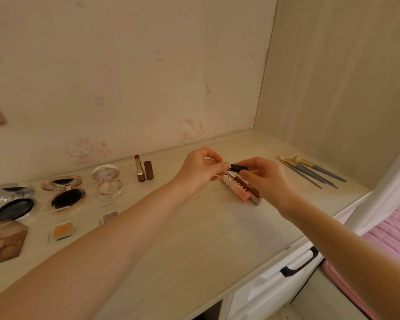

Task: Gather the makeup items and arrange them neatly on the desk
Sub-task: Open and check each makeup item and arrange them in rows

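Round open compacts and grey-handled brushes lie ordered on the pale worktop; the grip of left hand and right hand is clamped on the black-capped tube at centre, apparently the last group to align.

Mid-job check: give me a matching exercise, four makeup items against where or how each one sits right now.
Items:
1. lipstick
2. brushes
3. gold compact
4. black tube

States:
A. lying side by side at the right end of the desk
B. pinched between left hand and right hand
C. standing upright, its cap off beside it
D. lying open, left of centre

Pairs: 1-C, 2-A, 3-D, 4-B
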The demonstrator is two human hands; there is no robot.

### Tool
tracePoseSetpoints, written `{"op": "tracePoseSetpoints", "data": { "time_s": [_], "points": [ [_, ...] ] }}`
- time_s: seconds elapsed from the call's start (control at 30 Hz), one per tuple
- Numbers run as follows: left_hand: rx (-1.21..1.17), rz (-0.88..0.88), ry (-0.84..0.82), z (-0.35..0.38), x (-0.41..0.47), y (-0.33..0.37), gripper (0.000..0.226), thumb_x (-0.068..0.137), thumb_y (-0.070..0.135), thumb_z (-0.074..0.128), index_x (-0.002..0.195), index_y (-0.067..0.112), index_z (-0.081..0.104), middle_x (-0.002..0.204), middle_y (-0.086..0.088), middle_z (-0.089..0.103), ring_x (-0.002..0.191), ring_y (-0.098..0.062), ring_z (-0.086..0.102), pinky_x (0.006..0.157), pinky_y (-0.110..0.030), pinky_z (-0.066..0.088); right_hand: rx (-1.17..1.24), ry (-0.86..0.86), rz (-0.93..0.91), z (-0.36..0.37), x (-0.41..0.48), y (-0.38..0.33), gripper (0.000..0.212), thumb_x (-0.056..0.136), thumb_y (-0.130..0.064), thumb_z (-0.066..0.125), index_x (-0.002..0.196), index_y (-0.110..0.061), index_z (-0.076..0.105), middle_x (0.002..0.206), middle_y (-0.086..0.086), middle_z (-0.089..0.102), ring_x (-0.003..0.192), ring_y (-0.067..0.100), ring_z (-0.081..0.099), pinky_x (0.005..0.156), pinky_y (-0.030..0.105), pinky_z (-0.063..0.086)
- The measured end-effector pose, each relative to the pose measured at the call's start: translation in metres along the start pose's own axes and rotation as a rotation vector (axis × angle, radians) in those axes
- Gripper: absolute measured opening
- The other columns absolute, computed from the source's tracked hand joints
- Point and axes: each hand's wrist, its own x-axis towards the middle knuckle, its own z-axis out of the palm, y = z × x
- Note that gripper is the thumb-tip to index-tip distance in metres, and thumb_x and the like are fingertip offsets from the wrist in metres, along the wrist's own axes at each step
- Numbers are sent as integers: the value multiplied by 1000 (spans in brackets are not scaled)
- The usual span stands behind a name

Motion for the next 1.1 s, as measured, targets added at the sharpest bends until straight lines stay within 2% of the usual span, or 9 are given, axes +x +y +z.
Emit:
{"op": "tracePoseSetpoints", "data": {
  "time_s": [0.1, 0.17, 0.27, 0.33, 0.47, 0.57, 0.83, 1.0, 1.1],
  "points": [
    [197, 50, -46, -23, -24, -6, 21, 81, 18, 74, 99, 14, 65, 88, 2, 75, 83, -15, 69, 77, -20, 52, 78, -58, 2, 16, -13, -7, 18, 90, -11, 61, 100, -24, 67, 87, 3, 69, 65, 14, 58, 57, 23, 47],
    [351, 86, -83, -37, -41, -8, 21, 81, 22, 74, 102, 20, 67, 89, 8, 74, 84, -3, 67, 69, -9, 47, 51, -85, -44, 29, -20, -10, 19, 88, -15, 63, 102, -28, 66, 93, -1, 67, 73, 8, 61, 66, 26, 51],
    [515, 140, -101, -56, -65, -13, 18, 82, 25, 72, 100, 25, 69, 88, 11, 71, 84, 2, 64, 74, -17, 50, -5, -135, -74, 47, -30, -21, 20, 87, -20, 66, 104, -29, 65, 97, -9, 66, 92, 8, 63, 87, 36, 54],
    [578, 150, -94, -67, -80, -15, 17, 84, 25, 70, 101, 25, 68, 87, 11, 69, 82, 0, 63, 76, -24, 52, -48, -165, -101, 60, -38, -28, 17, 86, -23, 66, 100, -33, 66, 96, -12, 68, 96, 5, 62, 89, 35, 52],
    [627, 121, -78, -87, -107, -21, 19, 88, 38, 63, 102, 25, 65, 87, 6, 65, 78, -9, 61, 70, -29, 49, -93, -232, -138, 83, -54, -42, 12, 85, -27, 68, 96, -33, 66, 94, -13, 68, 94, -3, 61, 83, 20, 47],
    [757, 141, -66, -103, -124, -28, 20, 92, 41, 58, 100, 24, 62, 81, 9, 59, 71, -5, 55, 59, -24, 41, -136, -307, -160, 102, -65, -51, 10, 85, -27, 67, 95, -28, 66, 92, -12, 68, 90, -2, 61, 81, 19, 49],
    [1015, 88, -83, -140, -167, -44, 19, 97, 41, 45, 103, 26, 54, 96, 3, 52, 83, -15, 56, 74, -37, 49, -243, -490, -207, 150, -87, -59, 12, 90, -28, 58, 98, -25, 66, 91, -11, 68, 88, -1, 61, 75, 12, 47],
    [1189, 127, -42, -153, -189, -48, 24, 101, 39, 36, 111, 23, 50, 100, 3, 50, 86, -11, 46, 76, -31, 44, -351, -615, -287, 172, -94, -63, 20, 97, -26, 50, 104, -22, 67, 87, -12, 69, 73, -10, 54, 64, 5, 39],
    [1295, 194, -41, -158, -198, -52, 23, 104, 33, 31, 115, 20, 46, 107, 2, 52, 94, -13, 43, 74, -27, 36, -378, -660, -340, 182, -98, -62, 20, 96, -25, 50, 110, -24, 65, 92, -10, 67, 78, -2, 55, 67, 7, 40]
  ]
}}
